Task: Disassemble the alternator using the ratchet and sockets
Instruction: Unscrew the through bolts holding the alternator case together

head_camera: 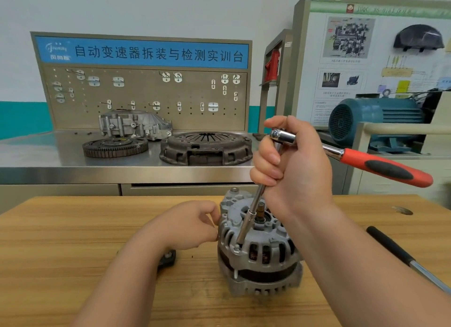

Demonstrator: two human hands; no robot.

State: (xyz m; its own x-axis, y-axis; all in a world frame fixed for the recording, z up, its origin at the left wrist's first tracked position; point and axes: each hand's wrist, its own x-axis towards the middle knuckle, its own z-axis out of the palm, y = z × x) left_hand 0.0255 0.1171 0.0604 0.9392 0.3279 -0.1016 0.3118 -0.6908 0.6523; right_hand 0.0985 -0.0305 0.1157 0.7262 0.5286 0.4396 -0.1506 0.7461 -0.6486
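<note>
The alternator (261,253) stood shaft-up on the wooden desk (73,231). Our right grip (290,165) was curled round the head of the ratchet (385,166) and its extension bar (247,223). The bar's lower end sat tilted on a bolt (236,248) at the housing's rim. Our left grip (192,225), fingers loosely curled, touched the alternator's left side. We could not tell whether it pinched anything.

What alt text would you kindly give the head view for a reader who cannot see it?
A right hand grips a red-handled ratchet by its extension, socket set on a bolt atop an alternator standing on a wooden table. The left hand, fingers curled, sits against the alternator's side.
</note>
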